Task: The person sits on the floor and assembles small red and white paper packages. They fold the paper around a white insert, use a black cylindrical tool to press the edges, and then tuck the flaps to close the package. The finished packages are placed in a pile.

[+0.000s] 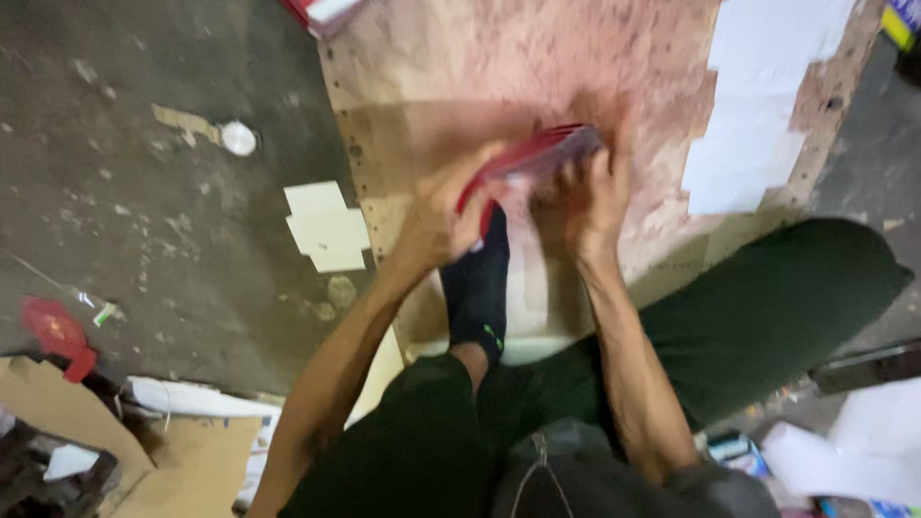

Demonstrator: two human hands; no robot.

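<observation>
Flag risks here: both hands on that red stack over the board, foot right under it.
1. Both hands, left hand and right hand, pinch the red stack by its edges; sheets might slip or fan out.
2. The socked foot sits just under it on the stained board, so a drop could hit it.
3. Motion blur hides exactly how the fingers grip.

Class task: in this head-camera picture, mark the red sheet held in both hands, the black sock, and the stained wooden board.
red sheet point(537, 153), head view, middle of its raised edge
black sock point(477, 283), head view, top of the foot
stained wooden board point(499, 58), head view, bare upper surface
</observation>
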